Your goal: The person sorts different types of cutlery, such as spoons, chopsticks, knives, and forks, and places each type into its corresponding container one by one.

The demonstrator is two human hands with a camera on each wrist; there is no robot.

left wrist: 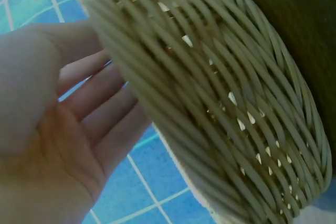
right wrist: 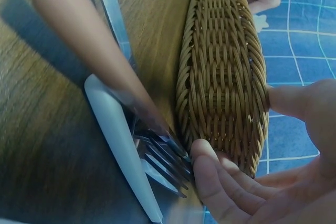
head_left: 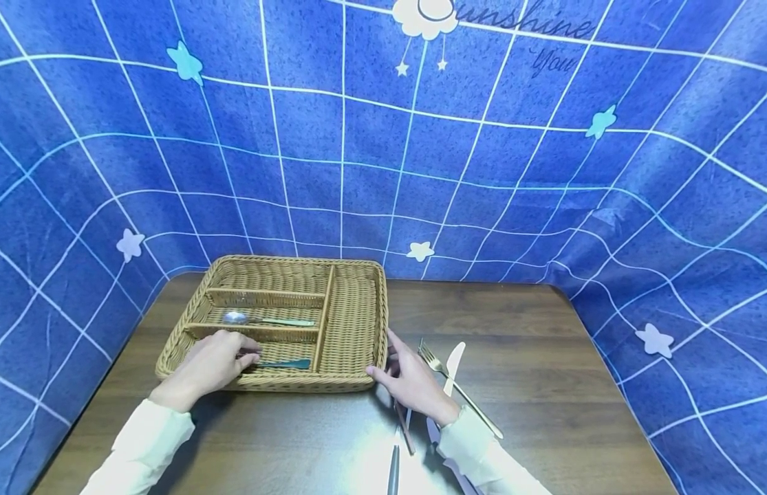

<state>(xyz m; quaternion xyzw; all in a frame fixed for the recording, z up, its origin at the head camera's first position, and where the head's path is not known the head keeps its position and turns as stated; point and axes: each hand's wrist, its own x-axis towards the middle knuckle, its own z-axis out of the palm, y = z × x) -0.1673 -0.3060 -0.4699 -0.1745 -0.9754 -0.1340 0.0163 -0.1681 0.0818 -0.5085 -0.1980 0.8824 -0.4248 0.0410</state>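
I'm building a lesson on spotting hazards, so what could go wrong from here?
1. The right hand grips the wicker tray with its fingertips close to dark fork tines; a careless shift might poke them.
2. The left hand reaches into the tray beside the teal-handled utensil, and could knock it askew.
3. The gold fork crosses a pale knife; lifting one may drag the other.

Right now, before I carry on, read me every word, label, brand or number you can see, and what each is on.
"unshine": on the blue cloth, beside the printed cloud; I can't make out a first letter.
"You": on the same cloth, just below.
No brand or number is readable, and no lettering on the basket, spoon or fork.
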